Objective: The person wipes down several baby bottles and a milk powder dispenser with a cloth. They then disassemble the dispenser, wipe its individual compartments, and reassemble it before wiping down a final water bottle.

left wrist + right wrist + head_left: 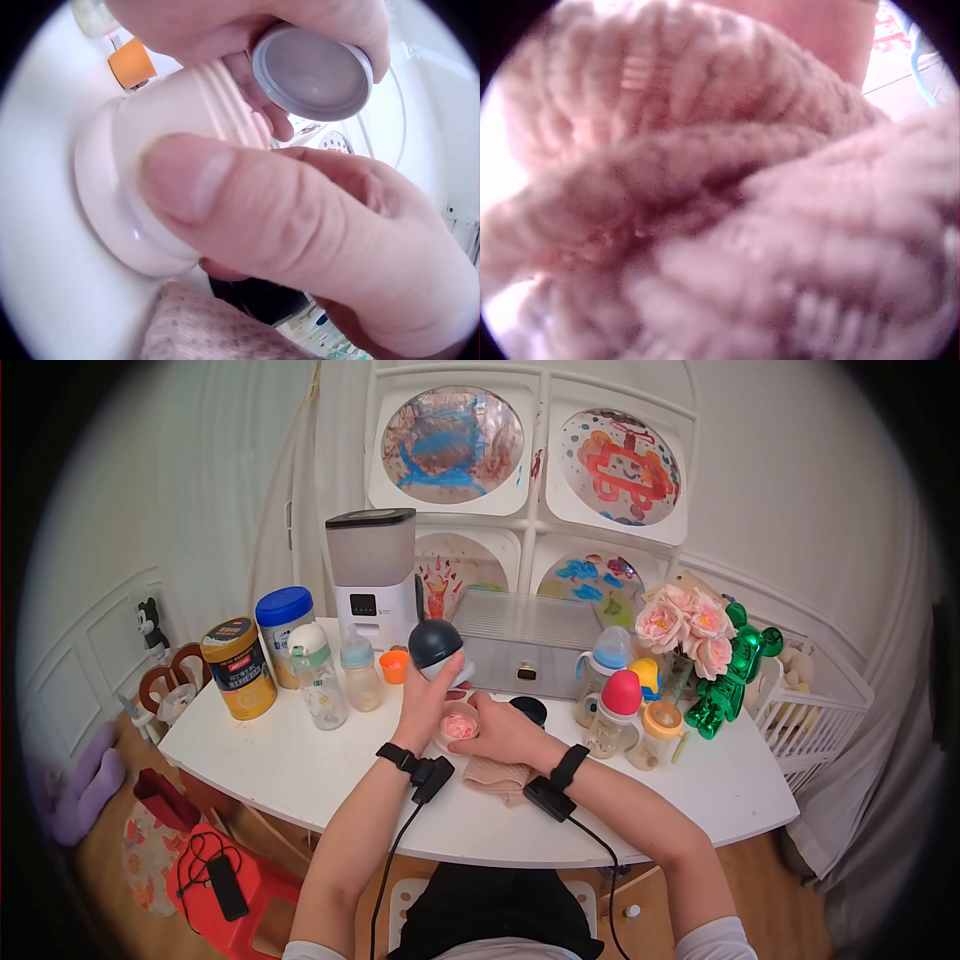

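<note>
My left hand (431, 700) holds a round, pale-rimmed cap (315, 71), its greyish underside turned outward in the left wrist view. A dark navy dome (436, 642) shows right above its fingers in the head view; whether dome and cap are one piece, I cannot tell. My right hand (510, 732) grips a pale pink jar (124, 176), thumb along its side and fingers partly hidden behind. Ruffled pink contents (459, 725) show in the jar's mouth. Below the hands lies a pink waffle-textured cloth (495, 780), which fills most of the right wrist view, blurred.
A black round lid (529, 709) lies behind the right hand. Several baby bottles (612, 712) and pink flowers (690, 625) stand right. An orange cup (394, 666), more bottles (322, 690), tins (240, 675) and a dispenser (372, 575) stand left. A grey box (500, 655) sits behind.
</note>
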Demonstrator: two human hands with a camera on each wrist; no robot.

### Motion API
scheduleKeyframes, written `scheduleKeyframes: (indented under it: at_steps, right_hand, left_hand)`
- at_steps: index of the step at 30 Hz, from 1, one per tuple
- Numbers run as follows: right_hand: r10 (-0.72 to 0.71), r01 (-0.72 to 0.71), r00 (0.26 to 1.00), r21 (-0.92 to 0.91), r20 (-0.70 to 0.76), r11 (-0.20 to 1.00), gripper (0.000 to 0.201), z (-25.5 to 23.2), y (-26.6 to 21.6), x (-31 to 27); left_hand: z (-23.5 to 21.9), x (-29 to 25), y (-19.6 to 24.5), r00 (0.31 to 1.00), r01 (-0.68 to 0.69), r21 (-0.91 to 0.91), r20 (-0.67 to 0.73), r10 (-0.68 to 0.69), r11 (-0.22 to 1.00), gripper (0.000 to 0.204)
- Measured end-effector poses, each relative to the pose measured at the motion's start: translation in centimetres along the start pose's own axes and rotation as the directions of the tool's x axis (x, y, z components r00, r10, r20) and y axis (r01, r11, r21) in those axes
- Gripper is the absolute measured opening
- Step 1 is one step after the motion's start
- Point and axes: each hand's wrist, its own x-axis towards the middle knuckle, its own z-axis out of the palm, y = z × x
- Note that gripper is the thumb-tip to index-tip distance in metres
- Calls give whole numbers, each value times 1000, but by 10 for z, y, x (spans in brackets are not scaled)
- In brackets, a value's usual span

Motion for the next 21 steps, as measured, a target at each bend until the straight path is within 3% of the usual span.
scheduleKeyframes:
  at_steps: [7,9,10,11,13,14,16,18,21]
  right_hand:
    - [70,-71,989,8,130,997,95,3,10,12]
    - [10,-2,993,-66,118,998,101,-7,17,5]
    - [-57,60,998,-83,41,995,81,-14,19,1]
    - [-60,65,997,-84,52,994,81,-27,9,0]
    - [43,-34,992,-74,119,997,45,-55,-17,1]
    - [-37,39,999,-72,27,997,28,-52,-12,5]
    - [-46,45,999,-109,-3,993,28,-52,-21,11]
    - [-59,54,998,-148,-35,988,28,-46,-28,19]
    - [-102,105,994,-215,28,971,26,-33,-31,29]
  left_hand:
    - [-23,-2,12,998,62,-64,6,-62,996,53]
    - [-37,-10,13,998,43,113,49,-49,993,59]
    - [-43,-14,12,1000,13,163,23,-17,987,64]
    - [-49,-16,10,1000,17,160,12,-19,987,64]
    - [-58,-17,7,986,-141,299,-42,160,944,67]
    - [-58,-18,9,986,-141,297,-46,162,944,67]
    - [-56,-19,13,960,-195,329,-128,248,924,61]
    - [-56,-17,11,955,-225,289,-125,270,931,61]
    - [-61,-19,12,936,-276,261,-147,321,925,64]
